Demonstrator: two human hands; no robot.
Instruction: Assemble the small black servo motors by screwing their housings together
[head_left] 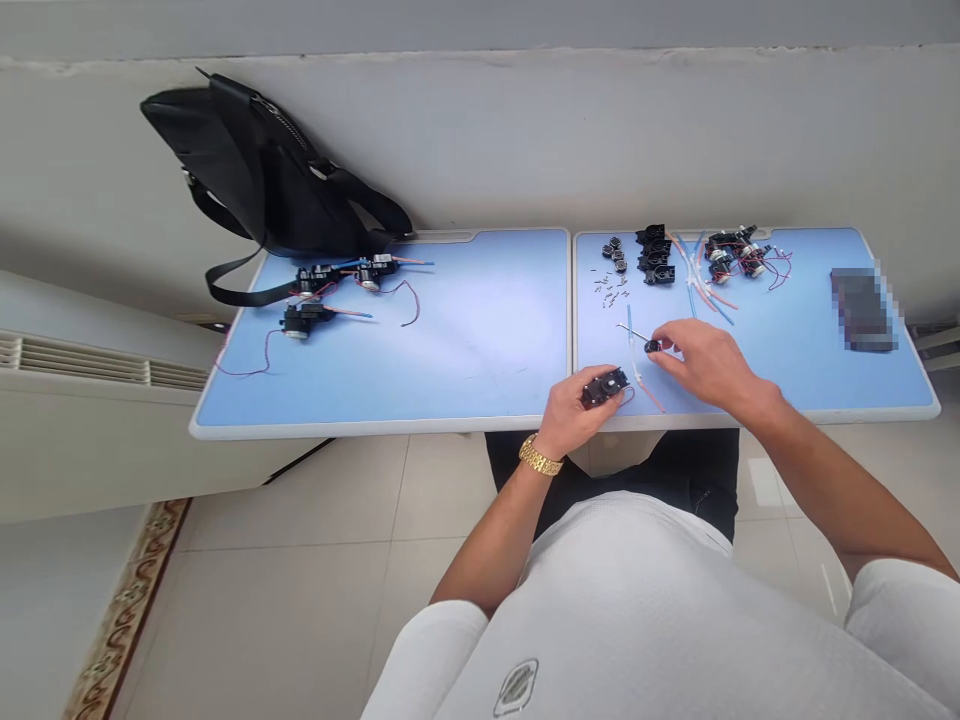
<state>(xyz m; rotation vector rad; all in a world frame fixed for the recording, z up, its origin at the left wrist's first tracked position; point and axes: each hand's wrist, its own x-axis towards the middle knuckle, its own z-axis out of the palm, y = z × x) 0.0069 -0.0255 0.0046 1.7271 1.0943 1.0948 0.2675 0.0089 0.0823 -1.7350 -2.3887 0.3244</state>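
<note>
My left hand, with a gold watch on its wrist, is closed around a black motor assembly near the table's front edge. A thin wire trails from that assembly. To the right, my right hand pinches a small round black part between thumb and fingers. From beside this part a thin metal rod points left; whether the two are joined I cannot tell. Between the hands lies a tube piece with blue, white and orange sections.
Small round parts, tiny screws, black housings, coloured tubes and wired assemblies lie at the back right. A dark blurred slab is farther right. At left are more assemblies and a black bag.
</note>
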